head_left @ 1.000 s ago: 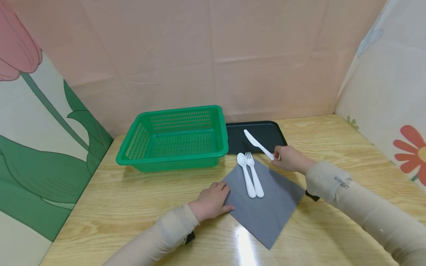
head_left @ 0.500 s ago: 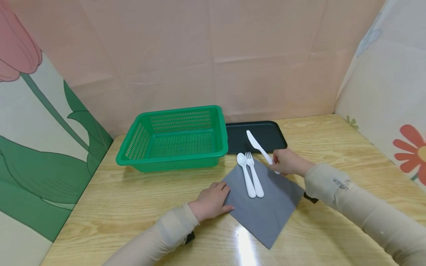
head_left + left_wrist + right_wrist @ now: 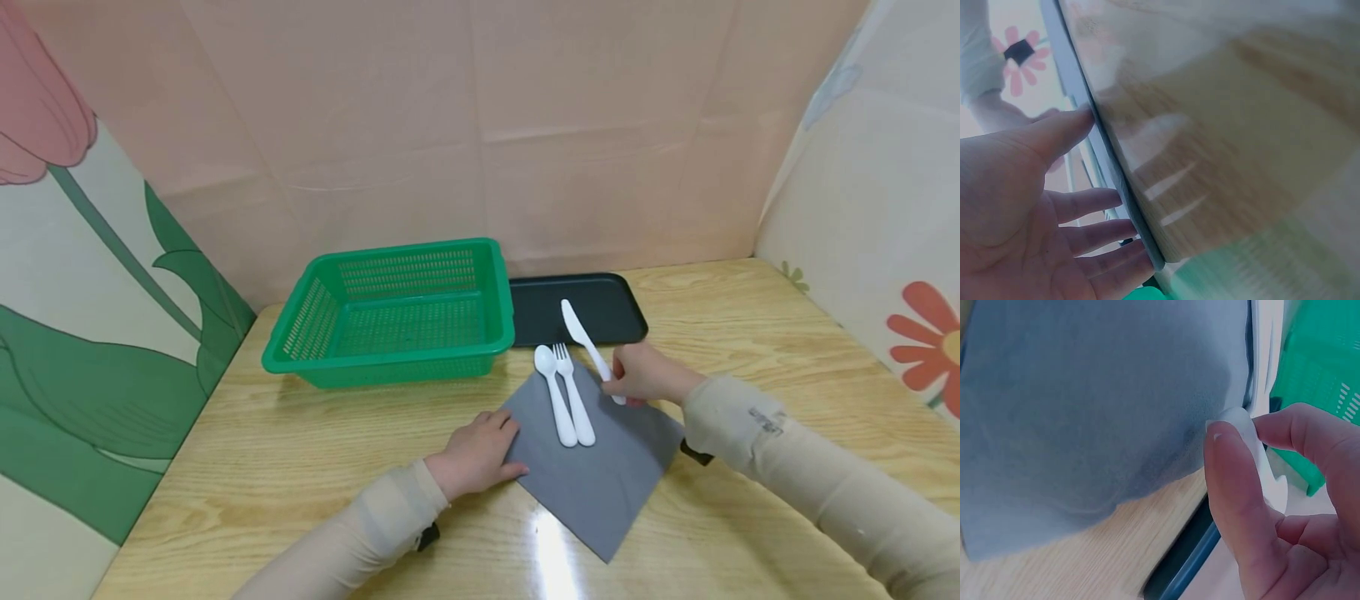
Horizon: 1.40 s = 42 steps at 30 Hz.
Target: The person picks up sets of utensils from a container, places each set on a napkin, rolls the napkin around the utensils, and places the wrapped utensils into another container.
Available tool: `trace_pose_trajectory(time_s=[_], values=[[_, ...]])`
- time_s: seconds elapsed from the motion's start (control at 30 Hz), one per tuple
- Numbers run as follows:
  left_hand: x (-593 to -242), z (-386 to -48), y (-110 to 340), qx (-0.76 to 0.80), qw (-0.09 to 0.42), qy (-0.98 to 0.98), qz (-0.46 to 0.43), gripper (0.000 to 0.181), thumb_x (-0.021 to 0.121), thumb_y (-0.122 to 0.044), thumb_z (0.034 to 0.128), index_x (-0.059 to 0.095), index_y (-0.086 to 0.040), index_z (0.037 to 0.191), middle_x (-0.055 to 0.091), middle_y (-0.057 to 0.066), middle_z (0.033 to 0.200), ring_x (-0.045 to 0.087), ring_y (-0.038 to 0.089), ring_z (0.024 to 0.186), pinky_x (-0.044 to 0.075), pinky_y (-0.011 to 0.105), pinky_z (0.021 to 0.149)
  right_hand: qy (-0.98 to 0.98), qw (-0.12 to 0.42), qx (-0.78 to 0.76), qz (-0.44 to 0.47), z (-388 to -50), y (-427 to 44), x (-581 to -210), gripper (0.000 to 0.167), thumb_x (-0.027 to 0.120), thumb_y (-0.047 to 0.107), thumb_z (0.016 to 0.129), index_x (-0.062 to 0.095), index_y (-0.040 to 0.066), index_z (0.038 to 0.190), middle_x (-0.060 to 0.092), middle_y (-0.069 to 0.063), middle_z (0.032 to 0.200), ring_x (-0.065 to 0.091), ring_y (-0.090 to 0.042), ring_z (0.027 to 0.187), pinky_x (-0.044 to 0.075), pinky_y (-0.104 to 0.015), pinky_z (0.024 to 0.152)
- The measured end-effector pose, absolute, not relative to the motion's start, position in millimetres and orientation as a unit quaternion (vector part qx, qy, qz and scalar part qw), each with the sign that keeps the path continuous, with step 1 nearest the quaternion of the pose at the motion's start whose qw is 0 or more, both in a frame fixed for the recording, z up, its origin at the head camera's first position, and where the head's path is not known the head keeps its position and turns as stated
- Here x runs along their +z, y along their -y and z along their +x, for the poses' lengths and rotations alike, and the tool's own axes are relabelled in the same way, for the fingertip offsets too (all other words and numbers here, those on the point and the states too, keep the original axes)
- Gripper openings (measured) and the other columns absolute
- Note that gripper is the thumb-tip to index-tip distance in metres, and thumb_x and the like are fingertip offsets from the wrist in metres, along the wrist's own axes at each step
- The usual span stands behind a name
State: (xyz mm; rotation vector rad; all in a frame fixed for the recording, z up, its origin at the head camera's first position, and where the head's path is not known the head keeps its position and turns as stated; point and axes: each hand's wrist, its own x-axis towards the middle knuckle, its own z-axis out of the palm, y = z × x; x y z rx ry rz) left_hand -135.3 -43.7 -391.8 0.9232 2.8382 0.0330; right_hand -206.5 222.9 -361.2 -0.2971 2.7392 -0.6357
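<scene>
My right hand (image 3: 647,372) pinches the handle end of a white plastic knife (image 3: 581,333) between thumb and finger, over the upper right part of a grey napkin (image 3: 600,467). The knife's blade points away, above the black tray. On the napkin a white spoon (image 3: 557,396) and a white fork (image 3: 576,400) lie side by side, heads at its far corner. My left hand (image 3: 480,452) rests at the napkin's left edge with fingers spread; in the left wrist view its thumb (image 3: 1072,131) and fingertips touch that edge. In the right wrist view the knife handle (image 3: 1241,422) shows between the fingertips.
A green plastic basket (image 3: 405,360) stands at the back left of the wooden table (image 3: 337,442). Beside it, at the back, lies a black tray (image 3: 536,312). A peach-coloured sheet (image 3: 480,133) hangs behind the table.
My right hand has drawn the knife toward me, so that its handle end is now over the napkin and its blade still over the tray. The left hand has stayed in place.
</scene>
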Motion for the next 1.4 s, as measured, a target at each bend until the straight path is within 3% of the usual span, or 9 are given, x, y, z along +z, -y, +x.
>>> trace_pose_trajectory(time_s=[0.8, 1.2, 1.4], values=[[-394.5, -135.5, 45.9, 0.016, 0.058, -0.944, 0.324, 0.056, 0.055, -0.048, 0.0896, 0.052, -0.006, 0.125, 0.051, 0.009, 0.132, 0.051, 0.022, 0.118, 0.051, 0.033, 0.088, -0.944, 0.219, -0.233, -0.077, -204.3, -219.7, -363.1, 0.019, 0.068, 0.017, 0.081, 0.058, 0.000, 0.079, 0.061, -0.006, 0.067, 0.060, -0.009, 0.053, 0.051, -0.023, 0.051], [-386.9, -132.3, 44.7, 0.012, 0.073, -0.946, 0.315, 0.056, 0.058, -0.048, 0.0882, 0.052, -0.007, 0.126, 0.051, 0.008, 0.131, 0.051, 0.022, 0.119, 0.052, 0.032, 0.088, -0.942, 0.231, -0.228, -0.085, -197.9, -217.0, -365.3, 0.021, 0.068, 0.019, 0.079, 0.055, 0.005, 0.068, 0.063, -0.002, 0.055, 0.059, -0.006, 0.047, 0.049, -0.021, 0.047], [-390.2, -134.5, 44.8, 0.013, 0.070, -0.946, 0.317, 0.055, 0.058, -0.047, 0.0884, 0.052, -0.007, 0.125, 0.051, 0.009, 0.131, 0.051, 0.023, 0.119, 0.051, 0.032, 0.088, -0.941, 0.240, -0.227, -0.078, -192.8, -213.1, -363.6, 0.021, 0.068, 0.019, 0.079, 0.055, 0.005, 0.070, 0.063, -0.002, 0.055, 0.059, -0.006, 0.046, 0.049, -0.021, 0.047]])
